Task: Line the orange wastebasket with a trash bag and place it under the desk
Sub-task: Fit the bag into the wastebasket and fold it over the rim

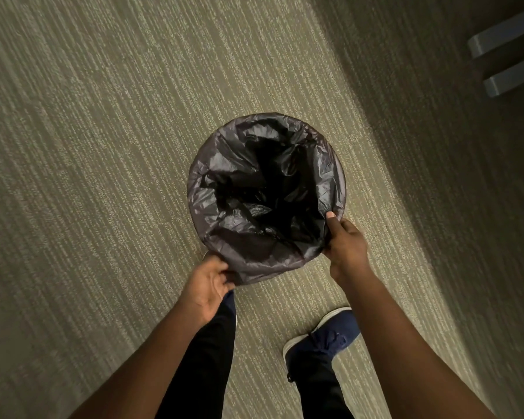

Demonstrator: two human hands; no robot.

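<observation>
A round wastebasket stands on the carpet, seen from straight above. A black trash bag (pixel 263 189) lines it and folds over the whole rim, so the orange body is hidden. My left hand (pixel 208 285) pinches the bag's folded edge at the near left of the rim. At the near right of the rim, my right hand (pixel 344 243) grips the bag, thumb pressed on top of the edge.
Beige striped carpet (pixel 103 146) covers the floor all around. Two grey furniture legs or feet (pixel 505 58) lie at the upper right in a shadowed strip. My dark trouser legs and a blue shoe (pixel 321 340) are just below the basket.
</observation>
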